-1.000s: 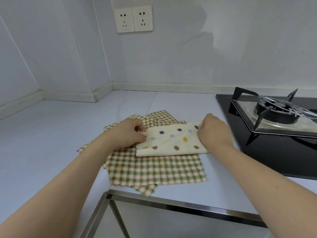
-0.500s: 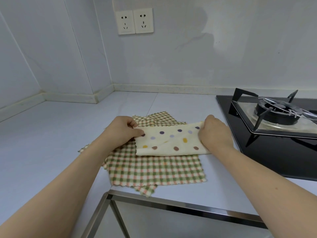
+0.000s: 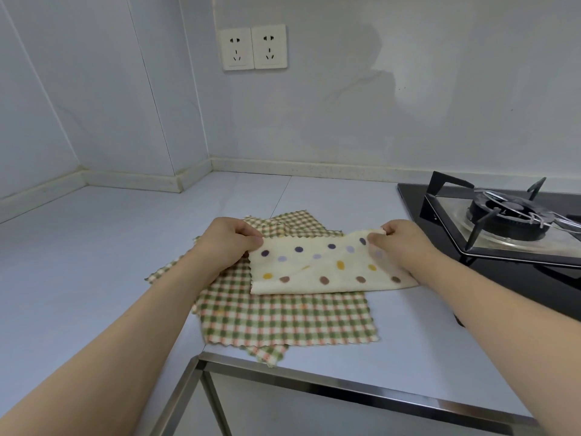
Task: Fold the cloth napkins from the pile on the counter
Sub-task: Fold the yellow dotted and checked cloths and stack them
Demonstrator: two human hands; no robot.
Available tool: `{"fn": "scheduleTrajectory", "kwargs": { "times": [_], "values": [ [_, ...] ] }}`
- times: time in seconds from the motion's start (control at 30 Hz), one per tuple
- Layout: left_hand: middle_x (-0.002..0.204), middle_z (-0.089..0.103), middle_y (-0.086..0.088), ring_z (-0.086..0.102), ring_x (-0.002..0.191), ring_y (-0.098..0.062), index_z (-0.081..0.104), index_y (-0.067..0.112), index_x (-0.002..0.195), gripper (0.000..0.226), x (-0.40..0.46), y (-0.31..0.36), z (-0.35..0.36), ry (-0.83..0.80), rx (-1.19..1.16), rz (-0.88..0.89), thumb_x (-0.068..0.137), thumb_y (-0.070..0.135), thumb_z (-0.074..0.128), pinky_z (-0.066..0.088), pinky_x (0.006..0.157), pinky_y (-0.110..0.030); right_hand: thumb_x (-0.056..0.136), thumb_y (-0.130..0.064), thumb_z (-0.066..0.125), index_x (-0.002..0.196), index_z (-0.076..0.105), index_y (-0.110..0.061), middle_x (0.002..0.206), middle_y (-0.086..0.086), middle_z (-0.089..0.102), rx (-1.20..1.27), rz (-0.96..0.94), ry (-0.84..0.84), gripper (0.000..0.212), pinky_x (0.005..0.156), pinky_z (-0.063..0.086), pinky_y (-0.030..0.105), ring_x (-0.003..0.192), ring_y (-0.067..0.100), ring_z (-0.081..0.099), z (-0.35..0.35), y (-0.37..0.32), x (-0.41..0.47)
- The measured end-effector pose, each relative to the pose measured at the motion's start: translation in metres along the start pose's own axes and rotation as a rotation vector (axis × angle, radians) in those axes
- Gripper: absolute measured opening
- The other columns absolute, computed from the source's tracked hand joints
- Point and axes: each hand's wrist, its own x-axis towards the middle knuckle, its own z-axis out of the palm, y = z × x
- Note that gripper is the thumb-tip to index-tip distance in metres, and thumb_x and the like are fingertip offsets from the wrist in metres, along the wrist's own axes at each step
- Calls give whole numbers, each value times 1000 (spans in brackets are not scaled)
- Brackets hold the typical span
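A cream napkin with coloured dots [image 3: 320,269] lies folded into a long strip on top of a pile of green-and-orange checked napkins [image 3: 283,319] on the pale counter [image 3: 94,262]. My left hand [image 3: 231,243] pinches the strip's far left corner. My right hand [image 3: 399,243] pinches its far right corner and holds that corner a little above the pile. The near folded edge of the strip rests on the checked cloth.
A black gas hob [image 3: 503,234] with a burner and pan support stands directly right of my right hand. The counter's metal front edge [image 3: 345,385] runs just below the pile. Two wall sockets [image 3: 253,47] sit on the back wall above.
Both hands have raised the far edge of the dotted napkin slightly; the right corner is now off the pile. The camera has tipped up a little.
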Motion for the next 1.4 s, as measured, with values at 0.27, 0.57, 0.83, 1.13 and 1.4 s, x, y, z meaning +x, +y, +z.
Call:
{"fn": "scheduleTrajectory", "kwargs": {
  "times": [0.27,0.57,0.83,1.13,1.4],
  "values": [
    [78,68,-1,58,68,-13,72,11,81,4,2,-2,3,54,77,59,85,13,72,44,60,-21,91,-14,65,81,64,-3,84,12,67,196,72,-172,15,66,50,30,71,20,60,-19,0,6],
    [91,61,5,56,86,-15,63,25,86,15,5,3,18,109,363,190,81,11,64,45,70,-26,89,-25,56,120,52,-15,124,7,47,-481,-180,104,32,95,42,40,112,30,48,-1,-22,-5],
    [85,63,2,57,53,-3,63,17,88,7,-22,27,43,-187,369,378,91,16,57,46,52,-17,99,-39,38,122,49,-13,127,9,47,-611,-347,-112,37,97,39,43,117,29,43,44,-50,-34],
    [112,40,11,39,108,-10,52,32,104,36,-17,18,40,-467,587,265,80,53,69,34,90,-26,103,-47,22,150,27,-16,154,1,28,-521,-345,-272,56,117,15,32,142,18,23,36,-18,-34],
    [118,29,12,27,112,-12,37,38,114,66,-27,17,43,-490,760,275,67,76,65,30,96,-32,93,-68,21,155,-5,-21,163,-2,-4,-724,-316,-406,83,121,-4,36,149,12,-6,20,-9,-37]
  ]
}}
